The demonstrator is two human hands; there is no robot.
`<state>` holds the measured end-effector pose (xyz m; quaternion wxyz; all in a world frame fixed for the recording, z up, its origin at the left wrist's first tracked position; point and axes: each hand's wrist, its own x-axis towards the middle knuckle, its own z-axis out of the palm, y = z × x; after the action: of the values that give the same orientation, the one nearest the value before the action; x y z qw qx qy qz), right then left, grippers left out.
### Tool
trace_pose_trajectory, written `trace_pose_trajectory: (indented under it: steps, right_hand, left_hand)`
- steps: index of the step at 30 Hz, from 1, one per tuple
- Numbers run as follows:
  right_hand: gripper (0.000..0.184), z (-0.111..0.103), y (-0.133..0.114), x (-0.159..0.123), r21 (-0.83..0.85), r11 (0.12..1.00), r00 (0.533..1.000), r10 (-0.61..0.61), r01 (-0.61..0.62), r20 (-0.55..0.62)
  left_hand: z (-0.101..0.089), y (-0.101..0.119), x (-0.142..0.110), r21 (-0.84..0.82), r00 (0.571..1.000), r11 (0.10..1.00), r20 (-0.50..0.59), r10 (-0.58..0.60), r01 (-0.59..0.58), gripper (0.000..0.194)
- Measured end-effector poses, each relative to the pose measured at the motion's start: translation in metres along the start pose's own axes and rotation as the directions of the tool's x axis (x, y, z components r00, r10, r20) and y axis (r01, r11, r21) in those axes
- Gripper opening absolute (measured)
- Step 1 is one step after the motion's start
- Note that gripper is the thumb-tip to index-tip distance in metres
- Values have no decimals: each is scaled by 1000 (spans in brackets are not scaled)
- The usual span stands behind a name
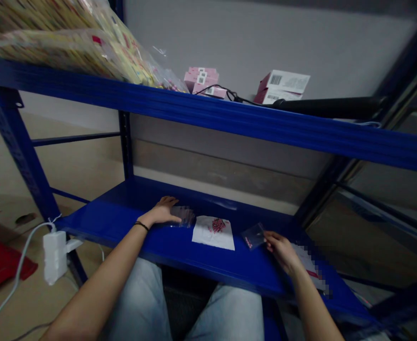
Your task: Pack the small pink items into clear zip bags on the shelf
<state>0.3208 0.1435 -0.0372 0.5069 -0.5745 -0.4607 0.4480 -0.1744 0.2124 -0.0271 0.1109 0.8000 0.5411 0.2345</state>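
My right hand (278, 247) pinches the edge of a small clear plastic bag (254, 235) with a few pink pieces in its lower corner. Over on the left, my left hand (163, 211) rests with fingers spread beside a stack of clear plastic bags (183, 216), its thumb touching them. Between the hands lies a white sheet of paper (208, 236), bearing a small heap of dark pink pieces (218, 225). What exactly the pieces are is too small to tell.
A blue shelf board (194, 253) carries these things. A printed paper (306, 263) lies right of my right hand. Above runs a shelf beam (208, 113), with pink boxes (203, 78), white-and-red boxes (283, 85) and a large plastic bag (69, 52) on that level. A power strip (54, 258) hangs at left.
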Motion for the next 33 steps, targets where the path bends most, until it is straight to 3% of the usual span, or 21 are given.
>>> trace_pose_trajectory:
  steps: [3, 5, 8, 10, 11, 13, 15, 18, 22, 27, 30, 33]
  right_hand:
    - [27, -21, 22, 8, -168, 984, 995, 50, -64, -86]
    - [28, -28, 25, 10, -388, 920, 994, 15, -57, -110]
    - [37, -28, 15, 6, -771, 632, 970, -135, -72, -201]
    - [45, -15, 5, 1, -890, 450, 934, -283, -70, -217]
    - [46, -3, 1, -2, -913, 408, 921, -349, -16, -173]
    - [40, 30, -5, -7, -891, 394, 903, -428, 226, 40]
    - [32, 70, -7, -12, -756, 414, 830, -472, 507, 297]
    - [27, 125, -1, -17, -592, 422, 722, -485, 687, 494]
    - [23, 162, 15, -19, -614, 418, 734, -500, 669, 460]
    - [25, 173, 20, -20, -672, 353, 722, -561, 651, 405]
    - [27, 178, 18, -22, -694, 316, 719, -557, 646, 416]
    - [27, 182, 18, -22, -718, 286, 718, -563, 635, 410]
  left_hand:
    - [7, -1, 17, 31, 992, 999, 129, 19, -23, 92]
    - [8, 0, 22, 10, 988, 999, 151, 44, -46, 83]
    - [8, 1, 20, -54, 994, 996, 84, 76, -72, 67]
    - [8, 7, 13, -132, 997, 988, -36, 71, -75, 62]
    - [10, 12, 10, -177, 992, 981, -104, 65, -83, 60]
    - [15, 28, 3, -273, 976, 954, -207, 67, -123, 56]
    - [25, 49, -4, -399, 966, 900, -246, 78, -174, 54]
    - [44, 82, -16, -688, 983, 710, -181, 34, -151, 54]
    - [66, 106, -36, -914, 997, 403, -57, -45, -34, 58]
    - [76, 114, -55, -987, 987, 157, -44, -152, -20, 50]
    - [73, 119, -60, -997, 983, 80, -30, -181, -16, 46]
    - [69, 123, -62, -997, 973, 80, -27, -227, -9, 45]
